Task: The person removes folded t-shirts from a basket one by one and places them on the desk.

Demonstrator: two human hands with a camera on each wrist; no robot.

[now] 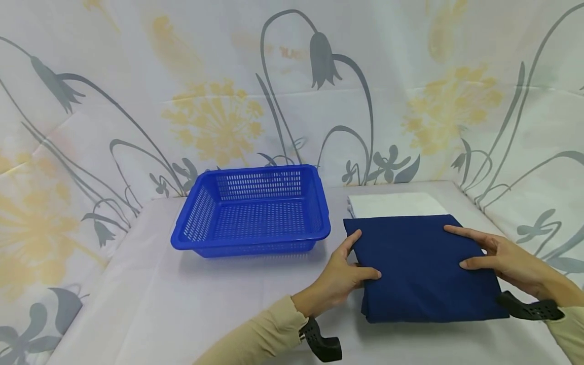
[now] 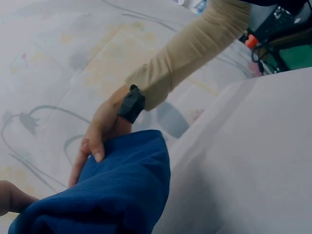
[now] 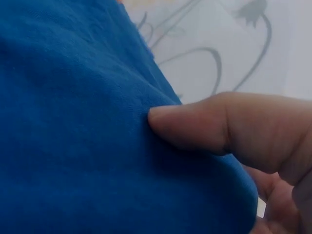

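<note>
Between my two hands is a folded navy cloth (image 1: pixel 424 268), a flat, roughly square bundle with its layers showing at the left edge. My left hand (image 1: pixel 339 279) grips its left side, thumb on top and other fingers partly hidden at the edge. On the opposite side my right hand (image 1: pixel 511 258) holds the right edge, its thumb (image 3: pixel 190 124) pressing into the fabric in the right wrist view. The left wrist view shows the folded end of the blue cloth (image 2: pixel 122 185) with the right hand (image 2: pixel 100 134) beyond. Behind the cloth lies a white folded cloth (image 1: pixel 397 204), partly covered by it.
A blue plastic basket (image 1: pixel 251 243) with slotted sides stands left of the cloth, with nothing inside it. White sheeting covers the table (image 1: pixel 137 299). A flower-patterned curtain (image 1: pixel 292 116) rises behind and along both sides.
</note>
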